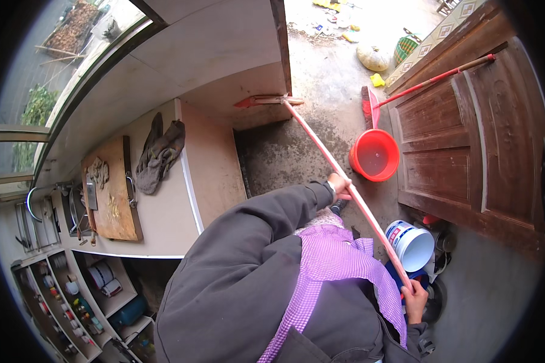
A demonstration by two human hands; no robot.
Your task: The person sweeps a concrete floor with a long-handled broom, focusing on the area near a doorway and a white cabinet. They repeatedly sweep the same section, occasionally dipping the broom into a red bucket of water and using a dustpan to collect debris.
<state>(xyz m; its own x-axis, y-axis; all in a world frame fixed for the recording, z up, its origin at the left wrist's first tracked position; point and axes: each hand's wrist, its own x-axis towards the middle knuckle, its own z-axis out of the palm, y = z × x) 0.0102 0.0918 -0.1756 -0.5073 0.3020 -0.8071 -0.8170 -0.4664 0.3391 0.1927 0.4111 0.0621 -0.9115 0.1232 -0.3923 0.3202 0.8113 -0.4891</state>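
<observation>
Both my hands hold a long pale pinkish pole [320,143], which slants from upper left to lower right in front of me. My left hand [340,186] is closed around its middle, and my right hand [415,299] grips the near end. At the far end is a head [268,100] with red and wood-coloured parts, by the lower wall panel near the doorway edge; its exact kind is hard to tell. Right of the pole, a red plastic bucket [374,156] with cloudy liquid stands on the concrete floor [284,156].
A red-handled broom [431,84] leans on the brown wooden door [436,131]. A white bucket [413,247] stands near my right hand. On the left counter [163,213] lie a wooden cutting board [118,195], a cleaver [91,193] and a dark cloth [161,156]. A pumpkin [372,58] sits outside.
</observation>
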